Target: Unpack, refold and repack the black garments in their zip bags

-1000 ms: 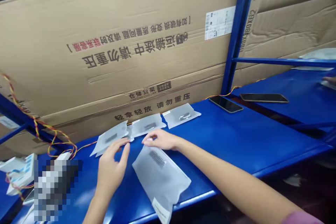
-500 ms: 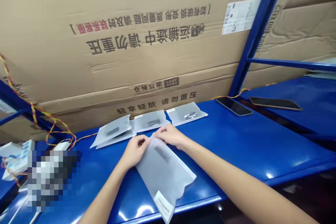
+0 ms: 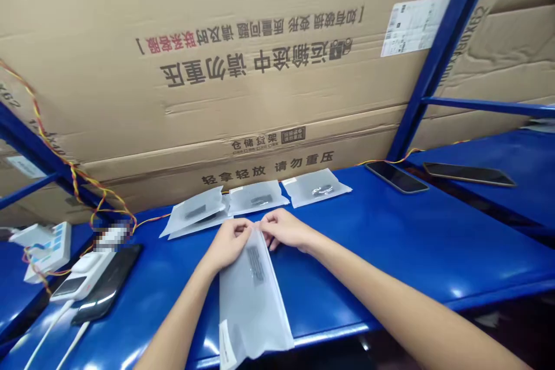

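Observation:
A frosted plastic bag [image 3: 255,300] with small printed text and a white label at its lower left corner hangs between my two hands over the blue shelf. My left hand [image 3: 230,244] pinches the bag's top edge at its left. Close beside it, my right hand [image 3: 286,230] pinches the same edge at its right, fingers curled. The fingertips nearly meet at the top of the bag. Behind my hands lie more frosted bags: two overlapping ones [image 3: 195,211] at the left, one [image 3: 258,196] in the middle and one [image 3: 316,186] at the right, with dark items inside.
Two dark phones [image 3: 396,177] [image 3: 468,174] lie at the right. At the left are a white power strip [image 3: 84,277], a black phone [image 3: 108,283], white cables and twisted red-yellow wires [image 3: 102,196]. Large cardboard [image 3: 260,104] stands behind the blue shelf [image 3: 390,231].
The held bag has swung from slanting down to the right to hanging nearly straight down. My hands have drawn closer together. The view has shifted slightly left.

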{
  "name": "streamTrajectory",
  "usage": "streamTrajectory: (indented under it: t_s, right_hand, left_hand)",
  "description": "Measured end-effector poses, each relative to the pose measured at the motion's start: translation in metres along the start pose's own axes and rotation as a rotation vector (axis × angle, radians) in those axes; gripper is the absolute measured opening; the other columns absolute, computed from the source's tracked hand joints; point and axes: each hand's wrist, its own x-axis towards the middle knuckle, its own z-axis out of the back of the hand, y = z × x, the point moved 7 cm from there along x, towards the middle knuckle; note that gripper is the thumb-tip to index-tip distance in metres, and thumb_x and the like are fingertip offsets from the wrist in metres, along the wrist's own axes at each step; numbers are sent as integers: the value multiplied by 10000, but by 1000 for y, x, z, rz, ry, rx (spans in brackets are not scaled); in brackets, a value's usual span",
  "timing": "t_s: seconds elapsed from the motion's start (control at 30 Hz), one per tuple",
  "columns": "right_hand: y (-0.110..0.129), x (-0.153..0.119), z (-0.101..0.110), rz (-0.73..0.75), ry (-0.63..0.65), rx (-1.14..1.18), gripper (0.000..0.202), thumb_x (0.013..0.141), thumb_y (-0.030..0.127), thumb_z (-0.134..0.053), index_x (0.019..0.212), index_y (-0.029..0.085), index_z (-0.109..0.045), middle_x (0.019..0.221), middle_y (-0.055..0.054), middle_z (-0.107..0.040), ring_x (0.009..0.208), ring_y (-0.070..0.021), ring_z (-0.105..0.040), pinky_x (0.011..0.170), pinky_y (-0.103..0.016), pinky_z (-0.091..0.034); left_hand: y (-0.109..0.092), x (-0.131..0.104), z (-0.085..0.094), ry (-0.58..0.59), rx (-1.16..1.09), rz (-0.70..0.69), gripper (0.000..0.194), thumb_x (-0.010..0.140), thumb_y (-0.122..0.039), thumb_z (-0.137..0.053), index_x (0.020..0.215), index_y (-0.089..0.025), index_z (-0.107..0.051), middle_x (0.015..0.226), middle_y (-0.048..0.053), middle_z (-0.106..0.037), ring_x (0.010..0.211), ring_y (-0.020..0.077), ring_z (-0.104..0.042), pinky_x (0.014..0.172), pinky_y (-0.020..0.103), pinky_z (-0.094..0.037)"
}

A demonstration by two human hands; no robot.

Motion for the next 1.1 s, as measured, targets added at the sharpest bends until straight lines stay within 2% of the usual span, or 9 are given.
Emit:
streamTrajectory:
  t_s: [0.3,0.43,0.57,0.67,0.73,0.8,0.87,1.0,1.1]
  right_hand:
    - [-4,4,3,31,-34,-33,405,925,449,-734,664,186,-572,591,12,-647,523,-104,-623,502,-202,-534]
    - [1,1,-3,60,34,-64,390,902,456,-753,686,195,-560,578,36,-630,544,-99,-627,539,-195,-534]
    - [4,-13,-16,3,246,-134,365,783,432,-847,671,192,-597,519,34,-634,506,-122,-638,510,-207,-532]
    - [1,-35,-30,-113,543,-230,356,701,438,-878,653,182,-635,534,9,-673,487,-142,-661,482,-217,-543]
    - [-3,-53,-35,-189,734,-301,357,697,464,-860,657,180,-648,558,11,-685,491,-127,-660,480,-201,-546]
    - [-6,-65,-35,-236,820,-358,370,718,493,-837,660,178,-651,560,16,-678,480,-108,-644,463,-180,-531]
    - [-3,-62,-27,-196,692,-390,401,753,514,-818,641,182,-625,517,24,-637,448,-107,-621,414,-167,-486]
    - [11,-40,-2,15,166,-332,269,919,422,-658,782,191,-640,544,49,-603,452,-111,-619,358,-158,-418]
    - [6,-35,-11,20,155,-312,108,883,233,-616,822,180,-688,635,26,-676,470,-108,-632,342,-154,-378]
  left_hand:
    - [6,-1,-8,-19,-41,24,458,951,-555,-589,696,-176,-623,658,5,-635,600,152,-563,582,261,-472]
    - [11,0,1,-102,-15,24,466,941,-571,-578,678,-187,-594,633,1,-594,598,158,-529,581,266,-434]
    - [17,1,25,-241,37,27,453,932,-571,-568,655,-213,-546,622,-8,-546,613,169,-502,597,278,-420]
    - [20,1,39,-299,75,32,432,931,-550,-564,654,-220,-532,625,-14,-533,618,173,-503,622,287,-426]
    - [20,1,42,-308,94,34,426,931,-534,-557,647,-218,-533,625,-12,-536,620,174,-512,633,290,-429]
    - [21,1,40,-303,106,33,418,930,-522,-547,647,-215,-542,628,-7,-551,622,177,-526,640,293,-436]
    - [21,2,34,-292,113,31,404,927,-513,-544,657,-214,-558,635,-3,-573,624,182,-544,645,296,-446]
    - [23,2,24,-273,123,30,391,935,-502,-547,679,-209,-591,666,7,-617,648,195,-584,651,296,-466]
    - [22,1,21,-276,138,26,388,953,-492,-537,709,-203,-621,697,19,-648,678,206,-612,657,296,-475]
